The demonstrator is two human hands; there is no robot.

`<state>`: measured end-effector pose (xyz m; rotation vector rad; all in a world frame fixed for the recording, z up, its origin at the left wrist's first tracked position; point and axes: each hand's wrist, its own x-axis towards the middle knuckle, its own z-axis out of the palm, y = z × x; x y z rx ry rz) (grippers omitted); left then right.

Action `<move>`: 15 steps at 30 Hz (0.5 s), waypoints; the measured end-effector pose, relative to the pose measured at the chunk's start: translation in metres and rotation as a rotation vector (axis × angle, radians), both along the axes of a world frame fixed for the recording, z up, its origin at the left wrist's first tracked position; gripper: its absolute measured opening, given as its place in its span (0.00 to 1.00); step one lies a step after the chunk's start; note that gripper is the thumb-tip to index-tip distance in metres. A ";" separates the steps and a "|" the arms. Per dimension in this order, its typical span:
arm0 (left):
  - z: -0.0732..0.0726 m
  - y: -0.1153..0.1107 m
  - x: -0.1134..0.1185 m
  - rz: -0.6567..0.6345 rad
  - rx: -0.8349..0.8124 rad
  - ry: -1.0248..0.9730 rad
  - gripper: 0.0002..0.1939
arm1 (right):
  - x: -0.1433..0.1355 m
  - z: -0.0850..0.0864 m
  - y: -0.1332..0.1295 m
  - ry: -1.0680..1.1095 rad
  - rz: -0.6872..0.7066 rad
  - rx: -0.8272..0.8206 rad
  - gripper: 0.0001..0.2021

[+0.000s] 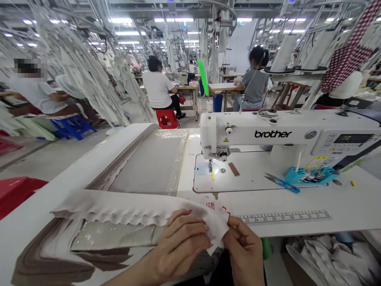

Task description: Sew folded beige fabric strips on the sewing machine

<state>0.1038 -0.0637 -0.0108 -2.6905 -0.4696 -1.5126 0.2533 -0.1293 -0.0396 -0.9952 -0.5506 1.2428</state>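
Note:
A long strip of pale fabric (119,202) with a wavy lower edge stretches from the left of the table to both of my hands. My left hand (181,242) lies over the strip near its right end, fingers bent and close together, holding the cloth. At the strip's right corner, my right hand (245,246) pinches the edge between thumb and fingers. Beyond the hands stands a white sewing machine (253,135), its presser foot (210,165) above the needle plate. Stacked brown and white fabric pieces (44,250) hang over the table edge at the left.
Blue thread snips (284,184) lie near a teal bobbin holder (311,174) on the machine bed. A printed ruler (285,217) runs along the table front. Cloth (336,258) is heaped below at the right. Several people sit at other machines; a red stool (20,194) is at left.

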 end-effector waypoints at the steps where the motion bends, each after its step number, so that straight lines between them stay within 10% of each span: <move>1: 0.001 0.001 -0.002 -0.020 0.014 0.015 0.11 | 0.001 -0.002 0.000 0.009 0.003 -0.013 0.11; 8: 0.002 0.002 -0.013 -0.044 0.113 0.064 0.11 | 0.005 -0.005 0.006 -0.050 0.029 0.015 0.11; 15: 0.041 0.007 -0.014 -0.145 -0.778 0.074 0.08 | 0.003 0.017 -0.003 -0.450 0.117 0.404 0.07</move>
